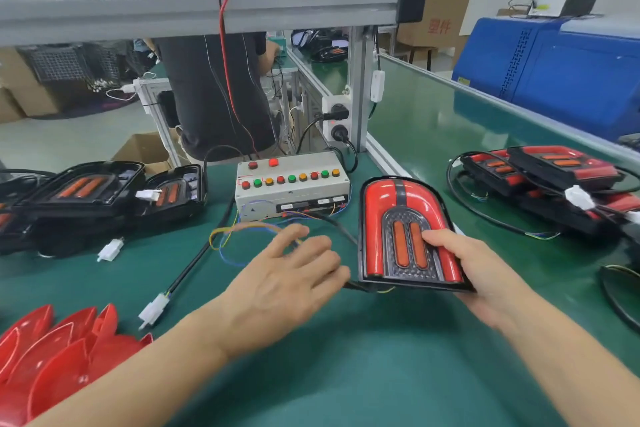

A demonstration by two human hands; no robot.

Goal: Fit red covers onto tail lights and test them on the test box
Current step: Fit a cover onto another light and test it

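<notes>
My right hand (474, 270) grips a tail light (398, 215) with its red cover fitted, thumb on the front face, holding it by its lower right edge over the green mat. My left hand (284, 281) hovers with fingers spread just left of the light, holding nothing, above loose coloured wires. The grey test box (294, 196) with rows of red, green and orange buttons stands behind my hands. A pile of loose red covers (59, 354) lies at the bottom left. Uncovered black tail lights (100, 191) sit at the left, covered ones (554, 177) at the right.
White connectors (154, 310) on black cables lie on the mat left of my left hand. Another person (214, 90) stands behind the bench frame. A socket strip (337, 121) hangs on the aluminium post. A blue machine (561, 73) stands beyond the conveyor's right edge.
</notes>
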